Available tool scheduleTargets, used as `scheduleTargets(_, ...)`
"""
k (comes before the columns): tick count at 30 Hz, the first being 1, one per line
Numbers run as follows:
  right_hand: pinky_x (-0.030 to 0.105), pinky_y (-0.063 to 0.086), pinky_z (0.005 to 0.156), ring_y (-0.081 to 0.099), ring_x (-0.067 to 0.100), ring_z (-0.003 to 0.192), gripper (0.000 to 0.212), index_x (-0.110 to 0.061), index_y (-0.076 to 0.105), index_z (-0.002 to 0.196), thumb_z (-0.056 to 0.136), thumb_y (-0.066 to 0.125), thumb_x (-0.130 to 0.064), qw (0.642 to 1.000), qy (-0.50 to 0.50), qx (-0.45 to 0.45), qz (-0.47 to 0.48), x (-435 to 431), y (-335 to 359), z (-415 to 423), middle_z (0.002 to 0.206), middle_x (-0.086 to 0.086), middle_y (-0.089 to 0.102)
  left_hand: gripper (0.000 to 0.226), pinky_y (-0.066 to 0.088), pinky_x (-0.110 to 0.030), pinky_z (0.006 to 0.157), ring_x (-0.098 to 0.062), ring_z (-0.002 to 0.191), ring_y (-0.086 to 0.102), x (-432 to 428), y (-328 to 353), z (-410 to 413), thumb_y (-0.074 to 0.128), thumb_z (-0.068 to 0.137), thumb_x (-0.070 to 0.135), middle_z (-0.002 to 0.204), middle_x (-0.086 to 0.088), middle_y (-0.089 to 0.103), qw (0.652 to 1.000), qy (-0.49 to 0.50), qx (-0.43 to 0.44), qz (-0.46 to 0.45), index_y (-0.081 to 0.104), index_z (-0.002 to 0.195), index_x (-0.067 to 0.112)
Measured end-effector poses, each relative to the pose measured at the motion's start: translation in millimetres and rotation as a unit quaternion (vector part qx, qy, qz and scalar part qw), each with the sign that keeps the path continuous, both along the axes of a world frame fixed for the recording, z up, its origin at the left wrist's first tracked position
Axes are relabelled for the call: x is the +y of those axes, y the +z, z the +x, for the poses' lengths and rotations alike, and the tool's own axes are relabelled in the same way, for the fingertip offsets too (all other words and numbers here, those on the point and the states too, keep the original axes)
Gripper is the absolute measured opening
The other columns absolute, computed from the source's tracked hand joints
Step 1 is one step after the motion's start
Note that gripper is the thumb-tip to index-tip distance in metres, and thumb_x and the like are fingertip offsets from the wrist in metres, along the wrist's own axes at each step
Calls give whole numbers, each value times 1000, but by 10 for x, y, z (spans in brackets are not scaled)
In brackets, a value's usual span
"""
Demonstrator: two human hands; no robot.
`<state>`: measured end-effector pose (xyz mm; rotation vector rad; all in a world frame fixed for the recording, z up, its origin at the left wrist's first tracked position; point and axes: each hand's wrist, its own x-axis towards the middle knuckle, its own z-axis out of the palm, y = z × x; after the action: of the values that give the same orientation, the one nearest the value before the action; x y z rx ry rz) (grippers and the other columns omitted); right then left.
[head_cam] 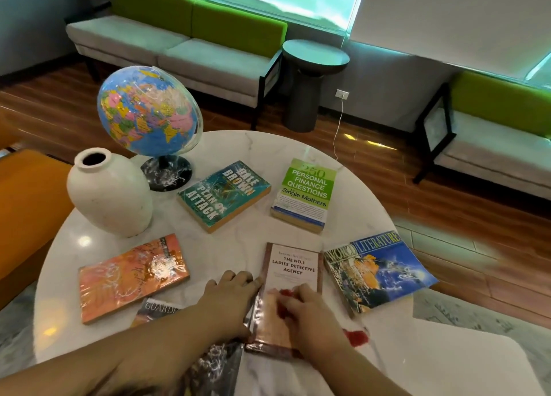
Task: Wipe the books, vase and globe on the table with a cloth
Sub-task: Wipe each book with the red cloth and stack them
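Note:
On the round white marble table (238, 240), the brown book "The No.1 Ladies' Detective Agency" (293, 264) lies near the front edge. My left hand (229, 300) holds its left edge. My right hand (304, 315) presses a red cloth (356, 337) onto the book's lower cover, fingers curled over the cloth. Around it lie an orange book (134, 276), a teal "Plan of Attack" (223, 196), a green finance book (304, 193) and "World Literature" (378, 270). A "Guardian" book (158, 309) is partly hidden by my left arm. The white vase (110, 193) and globe (149, 112) stand at the back left.
An orange seat (26, 205) is close to the table's left side. Behind the table are a green and grey sofa (179, 53), a dark round side table (313, 68) and a second sofa (492, 145) at the right. A white cable (338, 127) hangs from a wall socket.

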<state>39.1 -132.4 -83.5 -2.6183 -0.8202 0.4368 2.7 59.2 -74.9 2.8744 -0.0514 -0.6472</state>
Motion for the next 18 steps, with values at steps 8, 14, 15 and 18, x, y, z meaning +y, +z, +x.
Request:
scheduleTargets(8, -4, 32, 86, 49, -6, 105, 26, -23, 67, 113, 87, 65, -21, 988, 21, 147, 40, -458, 168, -201, 116, -16, 50, 107, 34, -45, 103, -23, 130, 28, -15, -30, -20, 70, 70, 57, 147, 3, 25, 1000, 1, 4, 10, 6, 152, 30)
scheduleTargets(14, 22, 47, 83, 54, 0, 86, 10, -28, 71, 78, 85, 65, -30, 977, -163, 138, 20, -650, 289, 92, 96, -13, 54, 107, 33, -45, 103, -24, 131, 29, -65, 16, -11, 69, 72, 58, 146, 1, 31, 999, 19, 25, -1, 5, 152, 29)
scheduleTargets(15, 21, 47, 74, 56, 1, 80, 19, -26, 69, 73, 85, 65, -39, 972, -184, 148, 11, -640, 301, 116, 89, -11, 59, 104, 33, -44, 103, -24, 130, 31, -91, 28, 1, 67, 73, 58, 144, 0, 34, 999, 33, 33, -17, 6, 152, 29)
scheduleTargets(18, 19, 47, 65, 58, 1, 72, 23, -24, 65, 74, 80, 68, -46, 964, -199, 166, -61, -554, 248, 164, 78, -9, 65, 76, 43, -40, 96, -20, 116, 49, -149, -25, 56, 67, 75, 49, 128, 4, 54, 983, 137, 39, -112, 34, 141, 32)
